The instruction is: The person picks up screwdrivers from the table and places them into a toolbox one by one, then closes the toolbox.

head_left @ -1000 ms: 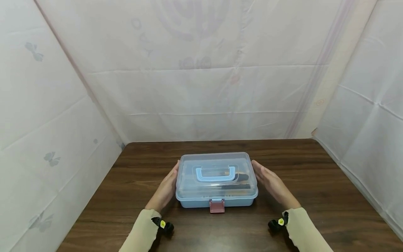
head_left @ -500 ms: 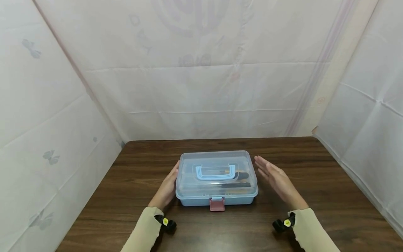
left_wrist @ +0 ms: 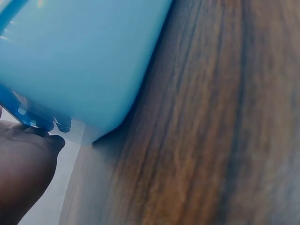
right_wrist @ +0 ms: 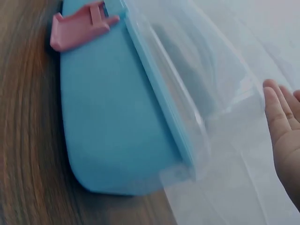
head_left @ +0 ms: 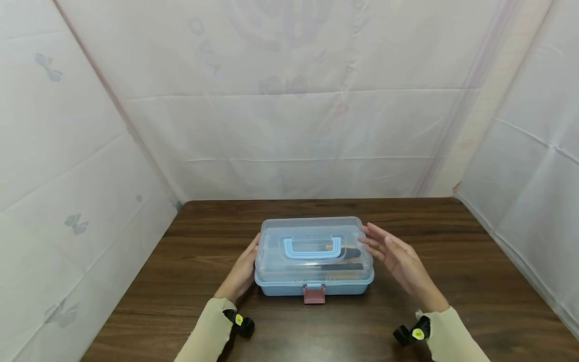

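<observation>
A light blue plastic storage box (head_left: 312, 290) with a clear lid (head_left: 276, 236) sits on the table, its blue carry handle (head_left: 312, 255) lying folded on top. The pink front latch (head_left: 314, 294) hangs flipped down. Dark and tan long items show dimly through the lid's right half. My left hand (head_left: 242, 271) lies along the box's left side, fingers extended. My right hand (head_left: 400, 259) is raised at the right side with spread fingers, the fingertips overlapping the lid's right edge in the head view. In the right wrist view those fingers (right_wrist: 276, 112) are right at the lid's edge.
The dark wood-grain table (head_left: 190, 291) extends on all sides of the box. White sheeting (head_left: 289, 130) hangs behind the table and on both sides. A black wrist camera (head_left: 244, 326) is strapped at the left cuff, another black camera (head_left: 402, 336) at the right.
My right hand drew off the box's right side, then came back higher with fingers spread toward the lid's edge. The left hand stays at the left side; the box stays put.
</observation>
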`<state>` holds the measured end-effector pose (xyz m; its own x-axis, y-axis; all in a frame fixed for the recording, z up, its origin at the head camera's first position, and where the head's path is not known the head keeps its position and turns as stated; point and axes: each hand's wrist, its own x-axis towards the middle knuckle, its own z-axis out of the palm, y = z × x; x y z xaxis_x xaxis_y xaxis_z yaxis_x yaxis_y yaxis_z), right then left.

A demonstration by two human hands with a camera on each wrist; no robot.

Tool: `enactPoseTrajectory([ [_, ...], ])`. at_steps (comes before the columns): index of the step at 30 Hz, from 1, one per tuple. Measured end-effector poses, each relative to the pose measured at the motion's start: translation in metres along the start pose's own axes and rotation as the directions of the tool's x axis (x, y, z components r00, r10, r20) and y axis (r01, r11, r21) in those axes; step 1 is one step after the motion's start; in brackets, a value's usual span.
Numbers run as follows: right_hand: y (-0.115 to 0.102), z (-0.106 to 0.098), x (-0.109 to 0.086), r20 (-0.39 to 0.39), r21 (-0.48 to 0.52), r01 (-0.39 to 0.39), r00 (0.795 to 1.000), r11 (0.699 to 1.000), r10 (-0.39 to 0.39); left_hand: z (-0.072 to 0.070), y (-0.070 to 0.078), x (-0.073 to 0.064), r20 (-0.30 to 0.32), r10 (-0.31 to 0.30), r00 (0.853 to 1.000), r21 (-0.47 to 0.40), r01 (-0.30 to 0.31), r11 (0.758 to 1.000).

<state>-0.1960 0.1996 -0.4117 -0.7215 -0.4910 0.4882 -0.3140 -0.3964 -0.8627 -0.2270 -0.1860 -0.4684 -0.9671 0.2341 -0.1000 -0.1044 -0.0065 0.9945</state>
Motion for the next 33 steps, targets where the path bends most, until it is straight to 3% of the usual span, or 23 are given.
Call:
enactPoseTrajectory([
  [9,-0.003,0.017,-0.001,0.171,0.175,-0.086,0.984,0.981,0.056,0.001,-0.002,-0.002,-0.001,-0.009,1.000,0.015,0.009,1.000],
  [14,0.002,0.025,-0.006,0.250,0.051,-0.217,0.948,0.975,0.198,0.003,-0.003,-0.002,-0.001,0.002,1.000,0.022,-0.002,1.000],
  [21,0.009,0.033,-0.011,0.307,-0.122,-0.318,0.889,0.940,0.341,0.004,-0.003,-0.002,0.008,0.010,1.000,0.018,-0.010,1.000],
  [27,0.018,0.039,-0.016,0.289,-0.226,-0.434,0.825,0.872,0.486,0.005,-0.003,-0.002,-0.003,0.003,1.000,0.020,-0.003,1.000],
  [33,0.029,0.039,-0.021,0.230,-0.306,-0.499,0.788,0.811,0.571,0.006,-0.003,-0.001,-0.004,0.004,1.000,0.004,-0.004,1.000],
])
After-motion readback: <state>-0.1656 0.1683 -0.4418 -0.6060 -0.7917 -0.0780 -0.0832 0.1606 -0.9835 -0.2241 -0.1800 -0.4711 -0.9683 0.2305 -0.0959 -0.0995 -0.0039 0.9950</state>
